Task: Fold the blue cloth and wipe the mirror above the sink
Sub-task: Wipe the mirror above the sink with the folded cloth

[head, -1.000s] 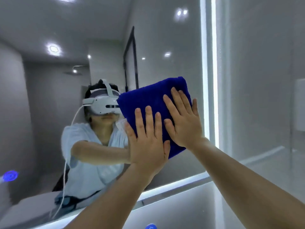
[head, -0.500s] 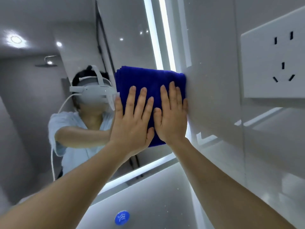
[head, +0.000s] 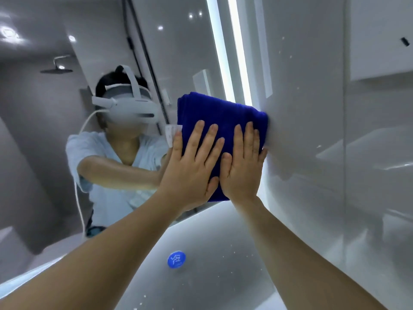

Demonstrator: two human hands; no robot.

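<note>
Folded blue cloth (head: 214, 117) flat against mirror (head: 178, 52), left hand (head: 192, 166) and right hand (head: 242, 168) pressing it, fingers straight

Single wide-angle view from camera on person's head. Faces forward at mirror (head: 55, 171), very near, frame tilted sideways. Both forearms (head: 100, 260) enter from bottom edge, reaching away from lens. Mirror reflects wearer's headset (head: 131, 108), showing camera's own position. Right side of frame filled by glossy wall (head: 312, 130).
</note>
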